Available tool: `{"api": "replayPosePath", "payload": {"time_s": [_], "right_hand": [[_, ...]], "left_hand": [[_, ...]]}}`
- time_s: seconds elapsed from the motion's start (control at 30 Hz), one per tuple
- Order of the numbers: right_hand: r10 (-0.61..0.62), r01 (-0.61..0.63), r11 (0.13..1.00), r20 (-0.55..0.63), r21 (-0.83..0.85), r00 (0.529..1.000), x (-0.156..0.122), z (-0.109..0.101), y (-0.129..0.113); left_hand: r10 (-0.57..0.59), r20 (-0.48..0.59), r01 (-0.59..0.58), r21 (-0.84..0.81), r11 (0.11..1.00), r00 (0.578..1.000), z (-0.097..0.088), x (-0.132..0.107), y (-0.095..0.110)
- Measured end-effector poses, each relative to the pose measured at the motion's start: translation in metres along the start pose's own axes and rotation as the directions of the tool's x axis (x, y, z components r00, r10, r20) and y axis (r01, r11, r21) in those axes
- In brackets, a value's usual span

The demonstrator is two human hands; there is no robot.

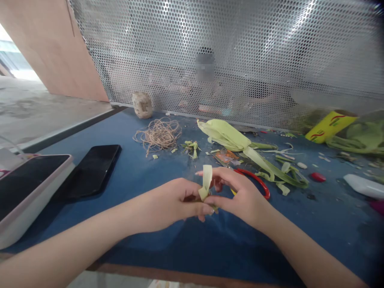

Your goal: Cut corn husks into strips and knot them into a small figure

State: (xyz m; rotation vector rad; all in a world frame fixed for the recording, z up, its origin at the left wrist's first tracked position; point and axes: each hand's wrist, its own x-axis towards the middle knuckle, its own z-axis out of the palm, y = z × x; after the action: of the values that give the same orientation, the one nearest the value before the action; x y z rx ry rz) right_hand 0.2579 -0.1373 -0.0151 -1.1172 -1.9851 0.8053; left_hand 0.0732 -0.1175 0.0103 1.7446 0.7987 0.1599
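My left hand [175, 202] and my right hand [238, 196] meet above the blue table [144, 176] near its front edge. Both pinch a pale green leaf strip [206, 182] that is folded into a loop and stands up between the fingertips. The fingers of both hands are closed on it. A red-handled pair of scissors [258, 182] lies on the table just behind my right hand, partly hidden by it.
A pile of green leaves [231, 138] and cut scraps lies behind the hands. A tangle of twine [159, 134] and a twine ball [142, 105] sit far left. A black phone [91, 170] and a white-edged device [27, 188] lie left. A perforated metal screen [240, 52] backs the table, with a person behind it.
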Motion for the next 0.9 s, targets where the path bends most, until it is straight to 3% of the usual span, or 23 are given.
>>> {"api": "replayPosePath", "payload": {"time_s": [0.13, 0.23, 0.4, 0.53, 0.63, 0.77, 0.83, 0.9], "right_hand": [[-0.013, -0.003, 0.972, 0.068, 0.234, 0.998, 0.001, 0.001, 0.001], [-0.006, -0.002, 0.941, 0.022, 0.337, 1.000, 0.000, 0.001, 0.000], [-0.082, 0.115, 0.974, -0.164, 0.198, 0.983, -0.001, -0.003, -0.004], [-0.171, 0.186, 0.980, -0.180, 0.073, 0.969, -0.001, -0.009, -0.009], [-0.241, 0.243, 0.970, -0.135, 0.000, 0.961, -0.002, -0.012, -0.012], [-0.332, 0.336, 0.940, 0.067, -0.061, 0.941, -0.004, -0.014, -0.014], [-0.312, 0.326, 0.937, 0.123, -0.125, 0.942, -0.006, -0.012, -0.013], [-0.257, 0.266, 0.955, 0.080, -0.134, 0.963, -0.007, -0.010, -0.012]], "left_hand": [[0.026, 0.007, -0.026, -0.010, 1.000, 1.000, -0.001, -0.001, 0.002], [0.015, 0.032, -0.014, -0.022, 1.000, 0.999, -0.002, -0.001, 0.003], [-0.019, -0.031, 0.015, -0.135, 0.991, 0.999, -0.001, 0.001, 0.005], [-0.038, -0.063, 0.025, -0.188, 0.982, 0.997, 0.000, 0.002, 0.005], [-0.045, -0.054, 0.035, -0.179, 0.983, 0.997, -0.001, 0.002, 0.004], [-0.027, -0.030, 0.022, -0.164, 0.986, 0.999, -0.002, 0.003, 0.002], [-0.025, -0.044, 0.018, -0.151, 0.988, 0.999, -0.002, 0.004, 0.001], [-0.033, -0.065, 0.023, -0.143, 0.989, 0.997, -0.002, 0.005, 0.000]]}}
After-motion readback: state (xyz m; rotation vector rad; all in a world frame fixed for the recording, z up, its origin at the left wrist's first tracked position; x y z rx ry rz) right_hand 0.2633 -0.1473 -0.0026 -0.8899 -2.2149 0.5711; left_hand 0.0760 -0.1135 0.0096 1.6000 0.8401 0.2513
